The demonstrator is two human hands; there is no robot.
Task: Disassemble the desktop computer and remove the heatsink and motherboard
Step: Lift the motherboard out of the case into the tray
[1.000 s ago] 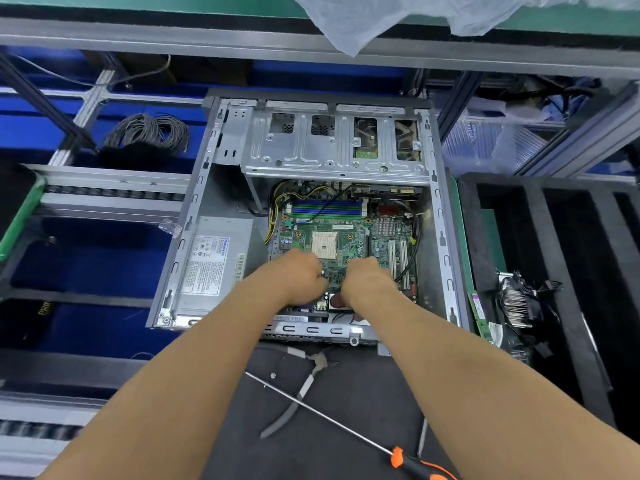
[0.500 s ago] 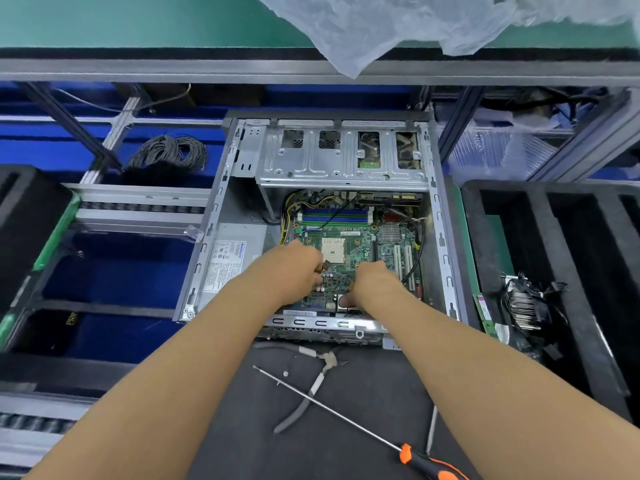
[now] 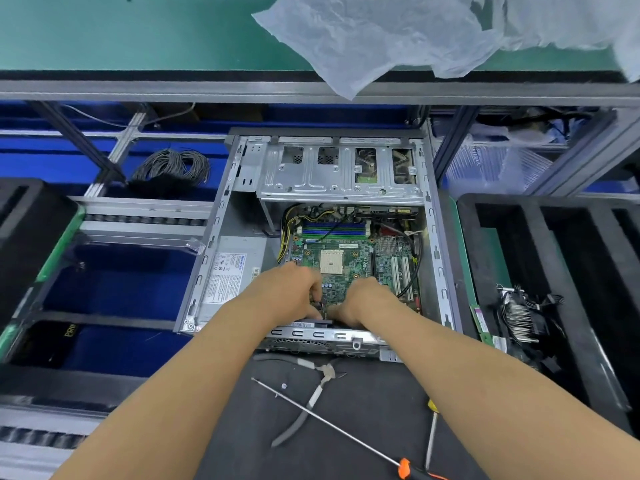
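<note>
The open desktop case lies flat on the bench. The green motherboard sits inside it with its bare CPU socket exposed. Both of my hands reach in at the board's near edge. My left hand curls its fingers down onto the board beside a small dark part. My right hand grips the same edge, thumb pointing left. Their fingertips are hidden. The heatsink with its black cables lies in the black foam tray on the right.
A power supply fills the case's left side and a metal drive cage spans the far end. Pliers, a long orange-handled screwdriver and a yellow-tipped screwdriver lie on the dark mat. A cable coil sits far left.
Both hands have stayed at the motherboard's near edge and shifted only slightly. The view has tilted, so the case sits lower in the frame.
</note>
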